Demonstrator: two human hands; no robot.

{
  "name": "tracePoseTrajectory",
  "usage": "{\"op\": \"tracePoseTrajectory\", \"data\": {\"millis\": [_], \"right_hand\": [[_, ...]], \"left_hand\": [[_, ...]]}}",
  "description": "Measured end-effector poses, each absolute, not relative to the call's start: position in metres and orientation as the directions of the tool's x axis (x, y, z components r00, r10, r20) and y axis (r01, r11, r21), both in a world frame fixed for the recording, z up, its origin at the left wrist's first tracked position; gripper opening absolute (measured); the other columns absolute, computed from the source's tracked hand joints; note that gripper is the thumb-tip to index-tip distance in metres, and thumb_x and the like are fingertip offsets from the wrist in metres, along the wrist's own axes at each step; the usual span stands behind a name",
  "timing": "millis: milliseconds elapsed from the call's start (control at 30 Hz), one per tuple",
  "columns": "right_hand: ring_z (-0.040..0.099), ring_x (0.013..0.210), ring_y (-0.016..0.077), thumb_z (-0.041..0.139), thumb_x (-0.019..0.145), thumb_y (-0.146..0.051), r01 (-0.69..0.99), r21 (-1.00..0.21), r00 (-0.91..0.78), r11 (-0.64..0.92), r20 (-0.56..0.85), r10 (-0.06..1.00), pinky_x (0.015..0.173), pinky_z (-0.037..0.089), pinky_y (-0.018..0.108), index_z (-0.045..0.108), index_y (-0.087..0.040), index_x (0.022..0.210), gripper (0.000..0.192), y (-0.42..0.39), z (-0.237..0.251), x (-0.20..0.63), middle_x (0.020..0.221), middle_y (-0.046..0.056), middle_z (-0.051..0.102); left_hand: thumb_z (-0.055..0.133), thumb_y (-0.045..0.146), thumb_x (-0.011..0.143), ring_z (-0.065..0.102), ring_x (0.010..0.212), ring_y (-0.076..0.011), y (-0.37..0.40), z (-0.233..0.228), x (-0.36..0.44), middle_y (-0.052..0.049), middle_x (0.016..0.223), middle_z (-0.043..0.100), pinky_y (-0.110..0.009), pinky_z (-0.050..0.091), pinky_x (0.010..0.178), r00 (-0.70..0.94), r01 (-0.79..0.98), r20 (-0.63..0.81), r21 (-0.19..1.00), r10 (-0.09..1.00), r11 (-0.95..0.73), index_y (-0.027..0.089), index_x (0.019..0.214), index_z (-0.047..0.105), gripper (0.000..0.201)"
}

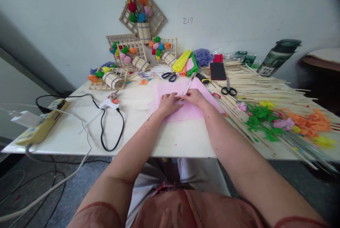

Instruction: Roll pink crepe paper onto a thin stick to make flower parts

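A sheet of pink paper [183, 114] lies on the white table in front of me. My left hand [169, 104] rests on it, fingers stretched out and lying flat. Close beside it, my right hand [195, 98] is closed around a white pen [189, 83], whose upper end points away from me. Between the fingertips of both hands a small yellow-green piece [181, 99] shows on the paper; most of it is covered, so I cannot tell what it is.
Behind the paper lie scissors [169, 76], folded coloured paper [183, 61] and a phone [217, 71]. Wooden sticks [255, 82], black-handled scissors [228, 90] and paper flowers [265, 120] spread rightward. A glue gun [109, 104] with its cord and a power strip [45, 123] are left. Stick-and-flower frames [143, 11] stand behind.
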State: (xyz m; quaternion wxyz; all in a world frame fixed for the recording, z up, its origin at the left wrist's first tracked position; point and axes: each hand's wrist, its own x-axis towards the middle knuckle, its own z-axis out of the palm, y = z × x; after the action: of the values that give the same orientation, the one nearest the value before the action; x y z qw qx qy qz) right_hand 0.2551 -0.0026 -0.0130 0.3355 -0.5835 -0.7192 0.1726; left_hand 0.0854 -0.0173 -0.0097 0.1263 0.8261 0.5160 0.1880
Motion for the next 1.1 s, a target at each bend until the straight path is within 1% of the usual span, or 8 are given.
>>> {"op": "tracePoseTrajectory", "data": {"millis": [167,400,633,833,1100], "right_hand": [[0.065,0.076,0.0181,0.062,0.073,-0.035,0.705,-0.647,-0.119,0.292,0.298,0.947,0.067,0.048,0.024,0.071,-0.015,0.084,0.024,-0.0038,-0.0134,0.2529,0.082,0.008,0.072],[0.065,0.073,0.0173,0.062,0.073,-0.036,0.715,-0.644,-0.128,0.274,0.264,0.956,0.064,0.047,0.024,0.071,-0.015,0.084,0.025,-0.0039,-0.0133,0.2512,0.079,0.006,0.072],[0.064,0.073,0.0157,0.062,0.072,-0.038,0.739,-0.617,-0.125,0.269,0.267,0.956,0.061,0.045,0.021,0.071,-0.016,0.085,0.027,-0.0041,-0.0130,0.2499,0.080,0.005,0.071],[0.063,0.070,0.0152,0.062,0.072,-0.038,0.754,-0.604,-0.120,0.260,0.262,0.957,0.058,0.043,0.021,0.071,-0.016,0.084,0.026,-0.0057,-0.0110,0.2487,0.077,0.004,0.071],[0.063,0.071,0.0153,0.061,0.073,-0.039,0.748,-0.609,-0.118,0.263,0.268,0.956,0.058,0.043,0.021,0.071,-0.017,0.085,0.027,-0.0047,-0.0127,0.2493,0.078,0.004,0.071]], "left_hand": [[0.062,0.048,0.072,0.039,0.120,-0.0256,-0.0166,-0.0104,0.0854,-0.003,0.121,0.060,-0.042,0.024,0.104,0.381,0.814,0.177,0.401,0.907,-0.420,0.021,0.127,0.042,0.064],[0.063,0.051,0.070,0.039,0.120,-0.0270,-0.0143,-0.0118,0.0841,-0.002,0.120,0.060,-0.042,0.025,0.104,0.366,0.808,0.158,0.436,0.917,-0.397,0.021,0.128,0.041,0.069],[0.063,0.051,0.069,0.039,0.121,-0.0267,-0.0139,-0.0119,0.0836,-0.004,0.122,0.058,-0.042,0.027,0.103,0.361,0.813,0.158,0.430,0.919,-0.393,0.024,0.128,0.041,0.069],[0.064,0.052,0.069,0.040,0.120,-0.0269,-0.0123,-0.0146,0.0830,-0.006,0.123,0.057,-0.041,0.027,0.103,0.365,0.807,0.179,0.428,0.914,-0.406,0.021,0.128,0.041,0.070],[0.063,0.052,0.069,0.041,0.120,-0.0266,-0.0102,-0.0176,0.0828,-0.003,0.120,0.060,-0.041,0.028,0.102,0.367,0.806,0.185,0.426,0.912,-0.411,0.023,0.128,0.041,0.070]]}}
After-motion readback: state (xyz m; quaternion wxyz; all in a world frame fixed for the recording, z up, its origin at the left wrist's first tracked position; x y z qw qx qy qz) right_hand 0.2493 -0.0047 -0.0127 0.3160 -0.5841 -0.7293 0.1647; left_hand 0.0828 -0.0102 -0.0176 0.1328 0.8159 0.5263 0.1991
